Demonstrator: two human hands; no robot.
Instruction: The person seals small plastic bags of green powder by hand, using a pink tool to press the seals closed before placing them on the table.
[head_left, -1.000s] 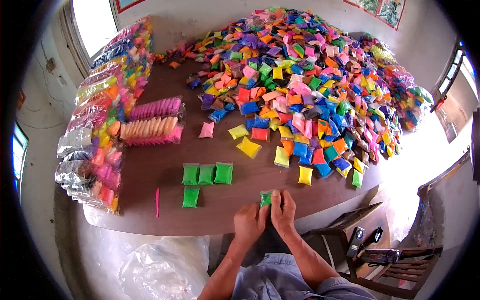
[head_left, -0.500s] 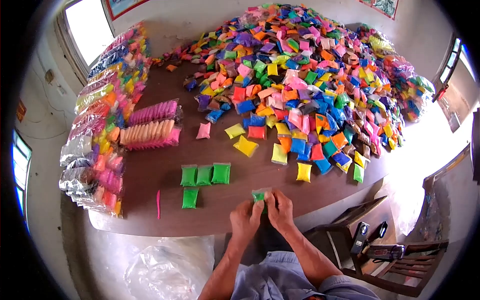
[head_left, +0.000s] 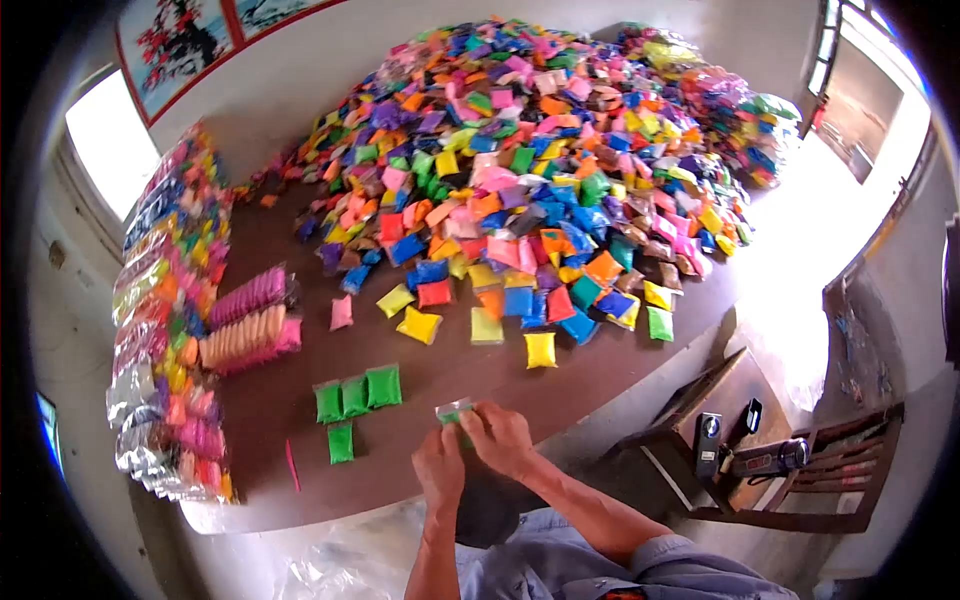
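Note:
A small clear packet with green filling is gripped between my two hands at the table's front edge. My left hand pinches its left side, and my right hand holds its right side; the fingers cover most of it. To the left, three green packets lie in a row, with a single green packet just below them. A thin pink strip lies farther left on the brown table.
A large heap of colourful packets covers the back of the table. Stacked bagged packets line the left edge, beside pink and peach packet rows. At right stands a wooden chair holding small devices.
The camera view has turned, so the table contents sit lower and further left. Both hands still hold the green packet, now more hidden by the fingers.

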